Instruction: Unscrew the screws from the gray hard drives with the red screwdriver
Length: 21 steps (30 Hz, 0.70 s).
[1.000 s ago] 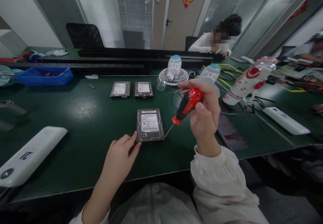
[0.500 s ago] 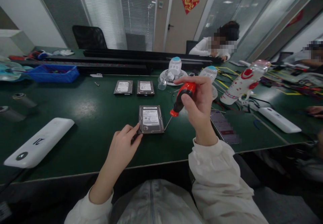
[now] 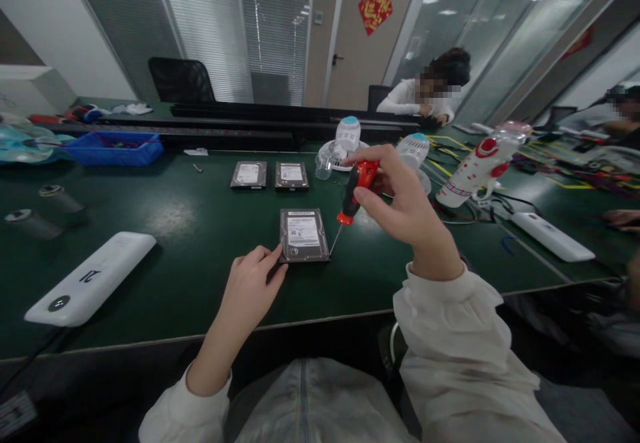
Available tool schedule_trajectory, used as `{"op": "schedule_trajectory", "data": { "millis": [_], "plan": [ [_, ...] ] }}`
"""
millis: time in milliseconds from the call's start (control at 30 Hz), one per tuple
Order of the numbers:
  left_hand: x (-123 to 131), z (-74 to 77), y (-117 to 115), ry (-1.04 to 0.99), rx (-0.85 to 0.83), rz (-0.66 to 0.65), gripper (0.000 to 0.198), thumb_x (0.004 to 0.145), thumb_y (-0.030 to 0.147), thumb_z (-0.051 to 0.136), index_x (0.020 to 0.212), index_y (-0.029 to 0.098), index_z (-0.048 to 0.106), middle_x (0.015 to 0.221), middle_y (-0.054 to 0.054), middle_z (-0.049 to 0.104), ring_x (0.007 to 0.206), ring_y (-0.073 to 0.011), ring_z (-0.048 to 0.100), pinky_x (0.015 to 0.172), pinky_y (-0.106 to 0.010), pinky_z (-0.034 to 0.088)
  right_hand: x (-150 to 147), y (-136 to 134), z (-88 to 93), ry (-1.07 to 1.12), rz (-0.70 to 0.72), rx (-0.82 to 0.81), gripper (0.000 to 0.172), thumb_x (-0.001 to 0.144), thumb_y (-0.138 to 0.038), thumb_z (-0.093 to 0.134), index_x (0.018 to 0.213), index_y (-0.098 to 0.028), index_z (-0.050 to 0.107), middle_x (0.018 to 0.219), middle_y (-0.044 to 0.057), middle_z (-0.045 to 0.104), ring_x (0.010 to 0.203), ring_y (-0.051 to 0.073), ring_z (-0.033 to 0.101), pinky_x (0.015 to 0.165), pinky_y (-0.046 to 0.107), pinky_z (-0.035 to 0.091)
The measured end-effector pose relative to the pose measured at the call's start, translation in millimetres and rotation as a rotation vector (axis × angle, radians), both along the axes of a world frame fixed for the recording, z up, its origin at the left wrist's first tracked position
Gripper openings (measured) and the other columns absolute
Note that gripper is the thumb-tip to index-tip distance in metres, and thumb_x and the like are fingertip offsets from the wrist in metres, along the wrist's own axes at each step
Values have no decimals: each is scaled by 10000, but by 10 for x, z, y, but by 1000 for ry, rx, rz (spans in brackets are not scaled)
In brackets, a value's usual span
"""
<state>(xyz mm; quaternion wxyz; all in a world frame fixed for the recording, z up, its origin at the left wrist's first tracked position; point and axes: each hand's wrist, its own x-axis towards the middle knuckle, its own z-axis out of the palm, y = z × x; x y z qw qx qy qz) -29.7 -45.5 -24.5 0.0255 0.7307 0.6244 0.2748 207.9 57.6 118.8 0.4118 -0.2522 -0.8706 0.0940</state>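
Moved since the earlier frame, head view: right hand (image 3: 400,203), its wrist swung outward to the right; screwdriver (image 3: 361,178), now a little more upright. Left hand (image 3: 253,286): kept at the same corner.

Hard drive, one (image 3: 303,233): flat on the green table (image 3: 200,210), label up, in front of the person, between the two hands.

Right hand: fingers curled round the red-and-black handle, forefinger extended over its end; shaft slants down to the drive's near right corner. Whether the tip sits in a screw is too small to tell.

Left hand: partly closed, thumb and fingertips pinching the drive's near left corner.

Further drives, two: left one (image 3: 249,174) and right one (image 3: 291,176), side by side beyond the first, apart from each other.

Fan (image 3: 347,133), white with blue cap: beyond the right hand; clear cup (image 3: 325,165) just beside it.

White device (image 3: 93,280), marked with digits: at left, well apart.

Blue tray (image 3: 120,156): far left.

Co-worker (image 3: 400,100): seated across the table.
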Motion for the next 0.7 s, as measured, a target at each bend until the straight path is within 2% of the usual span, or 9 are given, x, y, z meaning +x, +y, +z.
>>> {"op": "schedule_trajectory", "data": {
  "millis": [100, 200, 300, 467, 700],
  "plan": [
    [1, -1, 3, 8, -3, 0, 360, 997, 250, 564, 1331, 134, 631, 1002, -49, 645, 938, -217, 636, 831, -383, 462, 34, 8, 2, 20, -16, -34, 333, 890, -267, 625, 1216, -218, 580, 1101, 38, 644, 768, 120, 602, 628, 258, 513],
    [4, -4, 5, 11, 0, 0, 356, 993, 241, 568, 1326, 134, 633, 998, -46, 647, 926, -214, 640, 825, -383, 462, 55, 76, -14, 40, -66, 72, 317, 828, -353, 737, 1083, -211, 612, 981, 9, 639, 751, 120, 582, 678, 284, 511],
    [6, -8, 7, 21, 12, -1, 347, 984, 227, 574, 1315, 144, 640, 1003, -46, 649, 928, -214, 644, 824, -377, 465, 77, 120, -32, 38, -63, 126, 300, 820, -398, 745, 999, -213, 591, 917, -5, 616, 786, 132, 582, 733, 309, 515],
    [6, -9, 14, 41, 5, -3, 346, 994, 244, 562, 1320, 153, 635, 986, -41, 640, 918, -216, 644, 813, -382, 462, 139, 88, -75, 20, 14, -77, 386, 880, -325, 658, 1231, -255, 514, 1062, 19, 634, 787, 131, 604, 606, 264, 513],
    [7, 8, 7, 26, -13, 0, 352, 1007, 256, 536, 1332, 159, 626, 987, -39, 641, 928, -211, 643, 834, -384, 462, 186, 132, -180, 188, 48, -80, 333, 850, -301, 677, 1152, -251, 546, 954, 2, 594, 726, 115, 555, 541, 251, 463]
  ]
}}
